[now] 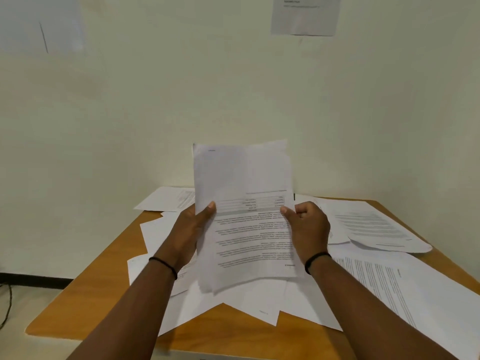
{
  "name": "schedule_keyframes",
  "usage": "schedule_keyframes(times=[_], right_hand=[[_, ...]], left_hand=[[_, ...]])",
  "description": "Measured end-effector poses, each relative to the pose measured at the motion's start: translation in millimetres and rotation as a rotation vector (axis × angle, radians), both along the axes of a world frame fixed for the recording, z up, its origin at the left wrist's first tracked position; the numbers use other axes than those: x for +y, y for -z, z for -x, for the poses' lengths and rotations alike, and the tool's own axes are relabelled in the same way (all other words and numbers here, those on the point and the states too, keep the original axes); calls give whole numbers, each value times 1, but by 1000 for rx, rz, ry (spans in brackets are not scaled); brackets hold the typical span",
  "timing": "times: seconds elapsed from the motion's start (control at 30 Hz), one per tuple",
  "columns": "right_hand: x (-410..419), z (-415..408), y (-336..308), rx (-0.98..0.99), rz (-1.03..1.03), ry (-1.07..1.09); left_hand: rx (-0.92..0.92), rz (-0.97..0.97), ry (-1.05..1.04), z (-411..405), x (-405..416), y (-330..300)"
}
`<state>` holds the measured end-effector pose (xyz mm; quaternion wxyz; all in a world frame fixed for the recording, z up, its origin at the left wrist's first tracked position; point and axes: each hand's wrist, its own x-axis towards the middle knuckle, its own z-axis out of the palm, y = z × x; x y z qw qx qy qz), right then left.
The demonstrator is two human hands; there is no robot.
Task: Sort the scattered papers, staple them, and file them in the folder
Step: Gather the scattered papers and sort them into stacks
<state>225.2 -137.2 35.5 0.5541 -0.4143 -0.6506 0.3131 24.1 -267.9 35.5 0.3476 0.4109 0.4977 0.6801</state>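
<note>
White printed sheets, a stack of papers (244, 216), stand nearly upright above the wooden table (109, 289), long axis vertical, text upside down, edges uneven. Left hand (192, 229) grips the left edge, right hand (307, 227) grips the right edge. Loose sheets (376, 224) lie scattered beneath and far right; a notice (306, 14) hangs on the wall.

Upright printed paper stack (246, 216), loose sheets (376, 227) scattered on table

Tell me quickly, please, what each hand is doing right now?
Left hand: grips the left edge of the raised stack of printed papers.
Right hand: fingers curled, grips the stack's right edge.
</note>
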Motion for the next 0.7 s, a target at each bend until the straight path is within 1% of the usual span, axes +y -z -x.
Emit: schedule_keyframes(times=[0.1,0.23,0.33,0.4,0.47,0.57,0.63,0.7], right_hand=[[9,-5,8,-125,-23,19],[21,-10,7,-323,-74,94],[28,-10,-19,-483,-184,256],[32,-4,-34,-553,-312,324],[35,7,-43,-587,-464,312],[38,27,-56,-588,-639,272],[42,40,-67,-592,-712,254],[49,48,-79,-558,-726,227]], left_hand=[[-114,14,70,-1,-1,11],[-241,26,21,2,-3,25],[-299,64,-4,7,-1,29],[-335,97,16,10,0,33],[-433,118,33,11,1,40],[-639,126,92,12,2,54],[-682,143,120,17,2,61],[-725,144,141,21,4,63]])
